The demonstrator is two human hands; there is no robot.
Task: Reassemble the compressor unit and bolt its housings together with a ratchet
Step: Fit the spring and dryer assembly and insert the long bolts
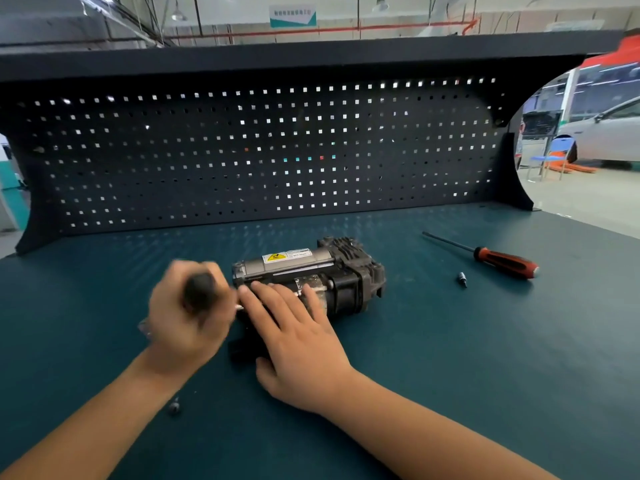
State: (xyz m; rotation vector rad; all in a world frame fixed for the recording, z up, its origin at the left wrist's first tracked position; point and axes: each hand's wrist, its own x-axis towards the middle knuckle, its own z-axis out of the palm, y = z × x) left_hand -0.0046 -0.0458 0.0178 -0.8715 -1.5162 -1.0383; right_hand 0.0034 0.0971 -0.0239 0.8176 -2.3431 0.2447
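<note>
Head camera gives me the whole bench, so I read it from the left. Low on the teal bench mat (pixel 450 358), just beside my left forearm, lies a small loose bolt (pixel 174 407), blurred and hard to make out. My left hand (pixel 188 315) is curled into a fist around a dark, rounded tool handle (pixel 200 291); the hand is smeared with motion, and I cannot tell whether the tool is the ratchet. A short bright metal bit shows between that fist and the near end of the compressor unit (pixel 311 275). The compressor lies on its side near the middle of the mat, a silver cylinder with a yellow warning label (pixel 276 257) on top and a black finned housing at its far right end. My right hand (pixel 294 327) lies flat with fingers spread over the near side of the unit, pressing on it and gripping nothing. Further right, well apart from the unit, a small socket bit (pixel 462 279) rests on the mat, and beyond it a screwdriver (pixel 485 255) with a red-and-black handle. A black pegboard (pixel 263 147) stands along the back.
</note>
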